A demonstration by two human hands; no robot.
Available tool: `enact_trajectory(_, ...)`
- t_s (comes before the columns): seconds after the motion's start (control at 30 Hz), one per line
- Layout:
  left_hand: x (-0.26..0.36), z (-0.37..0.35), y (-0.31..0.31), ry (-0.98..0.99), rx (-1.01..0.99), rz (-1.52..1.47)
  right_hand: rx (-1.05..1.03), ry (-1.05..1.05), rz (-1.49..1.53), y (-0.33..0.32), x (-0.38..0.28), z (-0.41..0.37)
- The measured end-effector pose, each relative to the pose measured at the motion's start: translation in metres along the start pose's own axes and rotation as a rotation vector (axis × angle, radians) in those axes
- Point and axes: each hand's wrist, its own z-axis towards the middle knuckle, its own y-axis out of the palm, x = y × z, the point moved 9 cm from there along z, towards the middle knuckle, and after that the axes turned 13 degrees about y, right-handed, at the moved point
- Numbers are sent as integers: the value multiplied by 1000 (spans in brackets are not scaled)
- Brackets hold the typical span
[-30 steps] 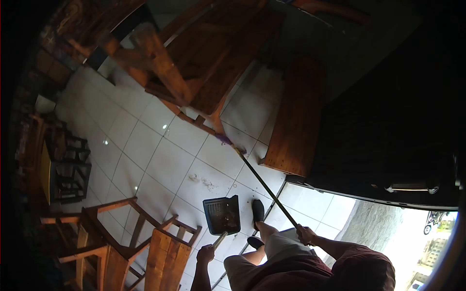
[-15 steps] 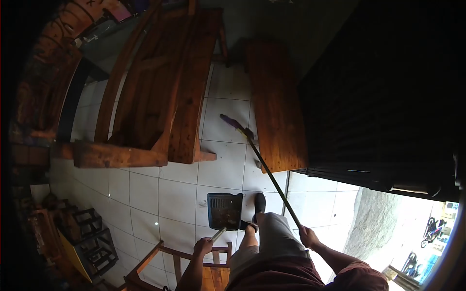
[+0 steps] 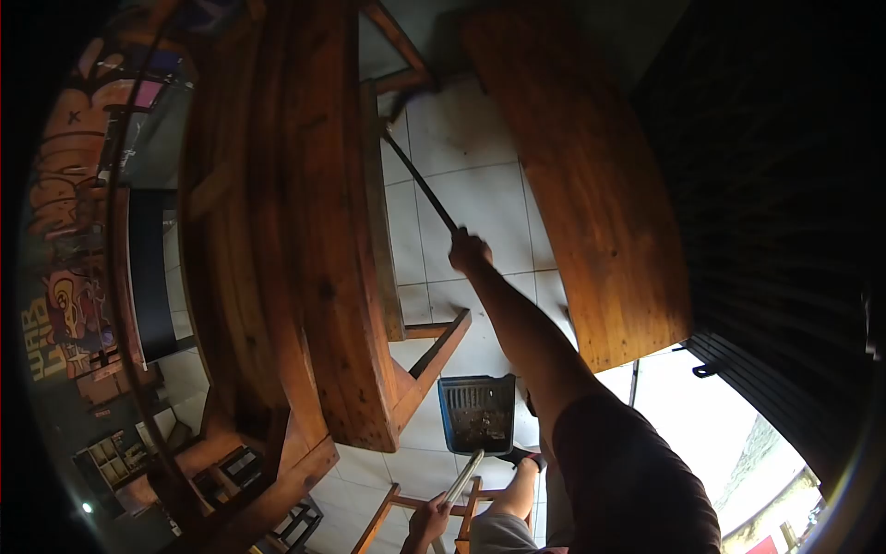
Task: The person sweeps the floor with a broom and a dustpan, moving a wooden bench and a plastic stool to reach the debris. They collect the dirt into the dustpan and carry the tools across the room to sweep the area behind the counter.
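Observation:
My right hand [image 3: 470, 251] is closed around the dark handle of a broom [image 3: 420, 180], with the arm stretched forward between the bench and the low table. The broom head is blurred and dark, by the bench's far leg. My left hand [image 3: 428, 520] grips the pale handle of a dustpan [image 3: 477, 413]. Debris lies in the dustpan, which rests on the tiled floor beside my foot.
A long wooden bench [image 3: 341, 277] stands on the left, its slanted leg [image 3: 441, 363] reaching toward the dustpan. A wooden table [image 3: 600, 212] is on the right. A wooden chair [image 3: 383, 512] is near my left hand. Dark shutters [image 3: 757, 369] border the bright doorway.
My right hand has moved far forward with the broom, whose head has gone toward the bench's far leg. The view has shifted closer to the bench and table. My left hand still grips the dustpan handle.

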Motion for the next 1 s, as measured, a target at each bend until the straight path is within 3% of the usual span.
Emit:
enact_trajectory(0.1,-8,4,-4,-82,15,-102,-38,70,-56,-3,-20,53)
enact_trajectory(0.17,-17,4,0,-93,6,-149,-170,1,-155,14,8,47)
enact_trajectory(0.2,-20,5,0,-99,19,-170,-240,92,-144,32,51,32)
enact_trajectory(0.23,-22,5,-2,-96,6,-169,-108,-9,-215,67,98,22)
enact_trajectory(0.27,-21,9,-7,-84,18,-225,-202,197,-136,75,154,-21)
enact_trajectory(0.3,-19,11,-10,-71,32,-286,-194,124,-205,112,211,-57)
enact_trajectory(0.33,-17,13,-13,92,94,-187,-73,93,-186,117,243,-101)
enact_trajectory(0.37,-7,11,-20,34,48,-243,270,-49,85,85,252,-148)
enact_trajectory(0.4,-5,11,-23,-11,21,-269,-100,307,44,76,261,-183)
enact_trajectory(0.5,-2,6,-22,-38,-20,-283,-130,267,113,59,229,-179)
enact_trajectory(0.53,-2,5,-20,-17,-25,-280,-24,165,100,56,205,-151)
enact_trajectory(0.57,-21,5,-9,-29,-24,-278,-152,176,35,66,181,-113)
enact_trajectory(0.63,-56,11,14,70,9,-162,-90,124,111,58,115,-33)
enact_trajectory(0.67,-59,9,19,9,-15,-240,-31,79,55,51,79,9)
enact_trajectory(0.73,-7,3,-9,-34,-22,-284,33,34,70,12,15,65)
enact_trajectory(0.8,7,1,-14,-27,-9,-370,8,37,-41,-11,-12,89)
enact_trajectory(0.87,-6,-3,-3,-56,-14,-390,-86,13,-120,-13,3,76)
enact_trajectory(0.9,-8,-1,1,-58,-12,-409,-153,119,-128,10,39,70)
enact_trajectory(0.93,-6,-1,1,-39,-8,-422,-77,-4,-185,62,82,76)
enact_trajectory(0.97,-8,-3,1,-22,-9,-429,-23,-50,-167,95,127,44)
enact_trajectory(1.0,-10,-4,-2,-3,0,-417,-107,-12,-161,116,168,-12)
